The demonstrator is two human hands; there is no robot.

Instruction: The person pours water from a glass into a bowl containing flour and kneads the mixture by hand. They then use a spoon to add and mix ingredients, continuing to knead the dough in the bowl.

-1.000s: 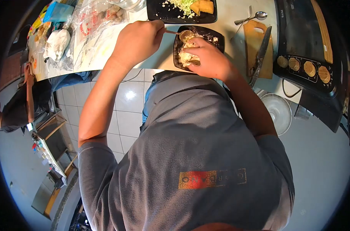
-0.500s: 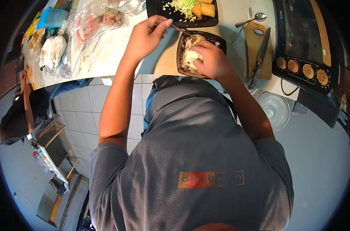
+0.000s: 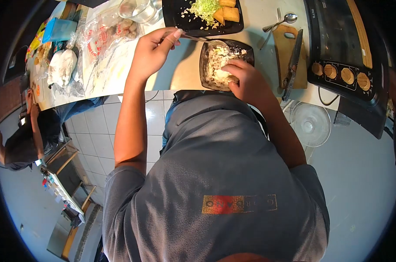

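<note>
A black square bowl (image 3: 249, 52) at the table's front edge holds a pale, crumbly mixture (image 3: 216, 61). My left hand (image 3: 152, 52) is closed round the handle of a spoon (image 3: 198, 38), whose head reaches into the back of the bowl. Fingers curled, my right hand (image 3: 247, 81) is over the right front part of the bowl, its fingertips against a pale lump of the mixture. Behind the bowl lies a black plate (image 3: 176, 19) with chopped green and white bits (image 3: 205, 11) and golden-brown pieces (image 3: 229, 14).
Right of the bowl lie a wooden board (image 3: 285, 52), a knife (image 3: 294, 61), a spoon (image 3: 289, 18) and a fork, beside a black stove (image 3: 337, 39). Plastic bags (image 3: 100, 37), a glass bowl (image 3: 137, 11) and a blue container (image 3: 58, 30) are at left. Another person (image 3: 23, 144) stands far left.
My left hand has gone from a fist low over the spoon to a raised finger grip near its end. My right fingers have drawn back toward the bowl's right front, uncovering more mixture.
</note>
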